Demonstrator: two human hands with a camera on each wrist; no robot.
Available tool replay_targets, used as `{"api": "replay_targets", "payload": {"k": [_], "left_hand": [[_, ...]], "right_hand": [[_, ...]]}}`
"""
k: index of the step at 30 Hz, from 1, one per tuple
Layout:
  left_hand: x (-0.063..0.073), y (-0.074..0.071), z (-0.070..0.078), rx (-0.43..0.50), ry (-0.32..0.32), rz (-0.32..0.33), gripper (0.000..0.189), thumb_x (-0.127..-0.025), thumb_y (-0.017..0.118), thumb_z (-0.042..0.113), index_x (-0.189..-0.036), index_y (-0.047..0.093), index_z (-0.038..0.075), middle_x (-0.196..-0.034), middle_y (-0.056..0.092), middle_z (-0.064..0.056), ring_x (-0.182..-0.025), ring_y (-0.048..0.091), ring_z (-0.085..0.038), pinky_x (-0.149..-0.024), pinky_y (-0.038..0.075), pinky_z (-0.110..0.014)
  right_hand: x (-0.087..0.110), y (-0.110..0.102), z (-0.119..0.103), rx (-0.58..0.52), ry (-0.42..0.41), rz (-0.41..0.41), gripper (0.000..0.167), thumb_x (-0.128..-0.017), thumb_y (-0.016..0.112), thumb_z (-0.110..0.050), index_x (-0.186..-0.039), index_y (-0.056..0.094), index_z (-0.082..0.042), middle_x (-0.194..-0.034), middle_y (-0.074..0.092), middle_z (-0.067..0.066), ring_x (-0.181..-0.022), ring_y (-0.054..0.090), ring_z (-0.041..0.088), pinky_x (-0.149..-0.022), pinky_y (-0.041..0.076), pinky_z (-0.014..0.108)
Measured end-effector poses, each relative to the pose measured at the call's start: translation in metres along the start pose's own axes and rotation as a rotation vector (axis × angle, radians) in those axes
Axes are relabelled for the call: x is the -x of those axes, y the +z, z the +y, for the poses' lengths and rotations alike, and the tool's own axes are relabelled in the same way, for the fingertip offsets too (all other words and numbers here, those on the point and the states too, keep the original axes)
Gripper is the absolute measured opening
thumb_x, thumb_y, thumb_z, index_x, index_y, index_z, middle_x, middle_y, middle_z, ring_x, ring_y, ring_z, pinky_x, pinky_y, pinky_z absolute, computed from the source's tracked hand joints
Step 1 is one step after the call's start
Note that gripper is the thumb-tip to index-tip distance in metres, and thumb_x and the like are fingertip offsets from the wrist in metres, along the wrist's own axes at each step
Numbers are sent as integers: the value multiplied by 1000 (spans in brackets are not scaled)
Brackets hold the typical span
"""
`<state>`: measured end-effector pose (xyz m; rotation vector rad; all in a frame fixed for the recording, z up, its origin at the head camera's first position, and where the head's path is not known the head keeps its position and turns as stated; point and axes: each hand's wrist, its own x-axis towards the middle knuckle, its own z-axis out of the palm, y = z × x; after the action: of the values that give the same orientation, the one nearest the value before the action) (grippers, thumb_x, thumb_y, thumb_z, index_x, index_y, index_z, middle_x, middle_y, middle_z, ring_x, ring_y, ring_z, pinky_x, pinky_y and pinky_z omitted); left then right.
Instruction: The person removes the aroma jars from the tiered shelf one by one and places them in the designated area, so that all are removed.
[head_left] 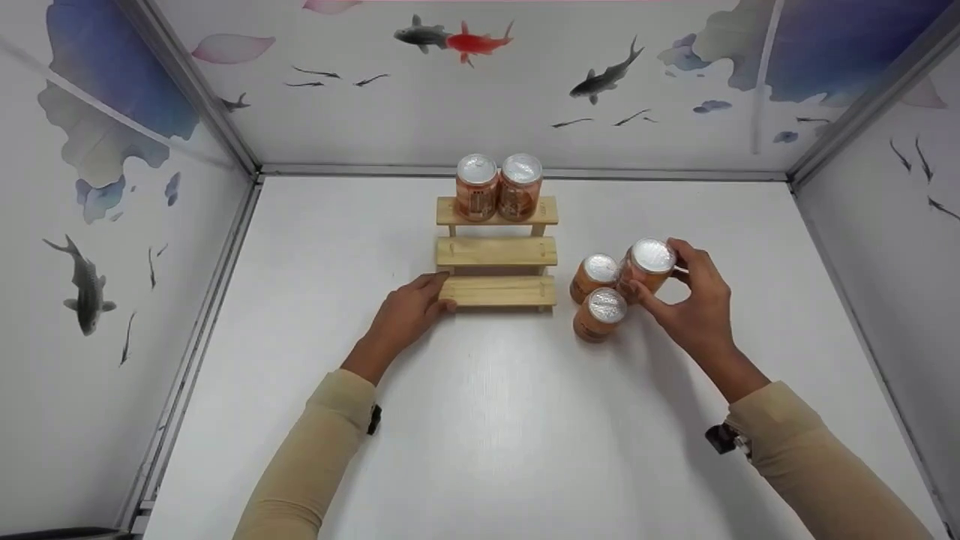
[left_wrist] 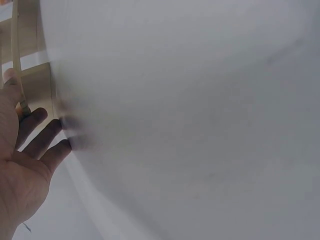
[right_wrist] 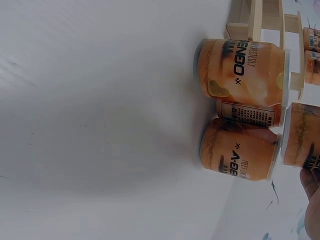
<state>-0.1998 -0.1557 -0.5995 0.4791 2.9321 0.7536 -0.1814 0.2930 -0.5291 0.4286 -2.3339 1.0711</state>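
My right hand (head_left: 697, 300) grips an orange can (head_left: 646, 270) with a silver lid, thumb on one side and fingers on the other. In the right wrist view this held can (right_wrist: 301, 135) is raised above several similar cans standing together, among them a near can (right_wrist: 240, 70) and a lower can (right_wrist: 237, 152). A third one (right_wrist: 247, 114) shows partly between them. My left hand (head_left: 409, 311) holds the left end of the lowest step of a three-step wooden rack (head_left: 499, 292). In the left wrist view, thumb and index finger lie on either side of the step's edge.
Two more orange cans, a left one (head_left: 477, 191) and a right one (head_left: 520, 191), stand side by side on the rack's top step. The white table (head_left: 480, 427) is enclosed by panels printed with fish, the back panel (head_left: 510, 135) standing behind the rack.
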Motion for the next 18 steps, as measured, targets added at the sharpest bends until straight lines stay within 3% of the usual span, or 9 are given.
{"api": "replay_targets", "payload": {"k": [10, 14, 18], "left_hand": [[1, 1, -2, 7, 17, 16, 70, -110, 58, 55, -166, 52, 13, -163, 61, -13, -145, 63, -39, -118, 54, -55], [0, 1, -2, 1, 13, 15, 69, -111, 58, 55, -166, 52, 14, -163, 60, -13, -145, 63, -39, -118, 54, -56], [0, 1, -2, 2, 8, 12, 68, -112, 57, 55, -167, 52, 15, -164, 60, -12, -145, 63, -39, -117, 54, -56]], "right_hand": [[6, -10, 4, 22, -3, -1, 75, -82, 97, 0, -147, 59, 9, -129, 68, 25, -118, 72, 33, -103, 52, 7], [9, -12, 5, 25, 1, 6, 76, -80, 97, 1, -146, 60, 8, -128, 68, 24, -119, 71, 22, -103, 53, 8], [12, -14, 3, 18, -11, 12, 75, -80, 97, 1, -146, 61, 7, -127, 69, 23, -118, 72, 25, -102, 53, 7]]}}
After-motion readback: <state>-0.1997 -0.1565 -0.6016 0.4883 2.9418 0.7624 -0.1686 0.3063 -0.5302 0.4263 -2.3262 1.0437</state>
